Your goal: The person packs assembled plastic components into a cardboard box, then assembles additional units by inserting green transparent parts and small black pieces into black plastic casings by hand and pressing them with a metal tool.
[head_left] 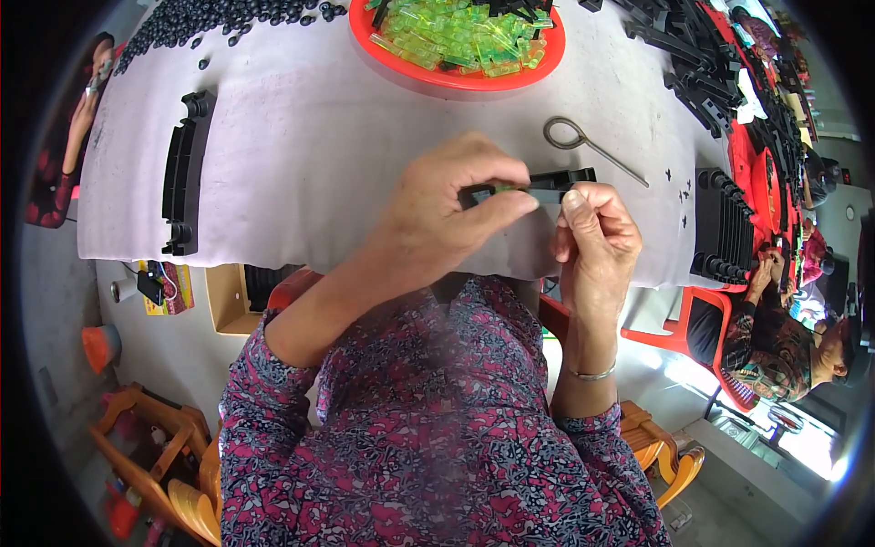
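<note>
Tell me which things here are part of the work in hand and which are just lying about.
In hand: left hand, right hand, black plastic part, small green piece.

Lying about: red tray of green pieces, metal hook tool, long black part, black caps.
</note>
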### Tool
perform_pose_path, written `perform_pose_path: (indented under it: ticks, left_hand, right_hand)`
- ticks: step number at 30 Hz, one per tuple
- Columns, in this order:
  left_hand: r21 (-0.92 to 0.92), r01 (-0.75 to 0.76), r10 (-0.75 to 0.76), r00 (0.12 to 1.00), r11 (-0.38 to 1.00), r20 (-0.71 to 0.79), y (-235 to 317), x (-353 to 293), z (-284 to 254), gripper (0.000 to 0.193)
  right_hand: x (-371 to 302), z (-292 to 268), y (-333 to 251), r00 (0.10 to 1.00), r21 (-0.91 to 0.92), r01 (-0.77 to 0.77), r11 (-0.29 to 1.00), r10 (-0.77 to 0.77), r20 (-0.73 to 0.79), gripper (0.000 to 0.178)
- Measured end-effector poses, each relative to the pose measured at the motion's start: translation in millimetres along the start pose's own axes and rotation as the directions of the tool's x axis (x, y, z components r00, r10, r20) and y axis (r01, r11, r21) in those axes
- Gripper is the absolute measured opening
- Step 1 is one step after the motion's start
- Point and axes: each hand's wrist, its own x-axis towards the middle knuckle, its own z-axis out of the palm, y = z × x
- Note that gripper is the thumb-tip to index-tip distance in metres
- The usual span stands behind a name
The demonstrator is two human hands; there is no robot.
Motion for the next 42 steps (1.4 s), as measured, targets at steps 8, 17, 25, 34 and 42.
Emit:
perform_pose_path:
  ticks: [8,17,25,34,42]
  left_hand:
    - [0.569,-0.196,0.231,0.973,0.799,0.011,-25,-14,-12,0.034]
    - [0.439,-0.042,0.045,0.999,0.898,0.003,-37,-9,-4,0.034]
    - [0.410,-0.049,0.055,0.998,0.911,-0.002,-40,-9,-5,0.034]
    - [0.439,-0.138,0.161,0.987,0.888,-0.014,-41,-12,-6,0.033]
    - [0.650,-0.293,0.262,0.954,0.701,0.148,-41,-14,-5,0.033]
  right_hand:
    - [24,-3,3,0.976,-0.365,-0.217,0.905,0.209,-0.063,0.015]
    - [31,4,16,0.976,-0.514,-0.214,0.831,0.204,-0.076,0.016]
    - [29,7,27,0.992,-0.624,-0.113,0.773,0.049,-0.120,0.014]
    - [23,12,36,0.984,-0.617,-0.090,0.782,-0.027,-0.177,0.016]
    - [22,13,37,0.981,-0.650,-0.067,0.757,-0.068,-0.180,0.016]
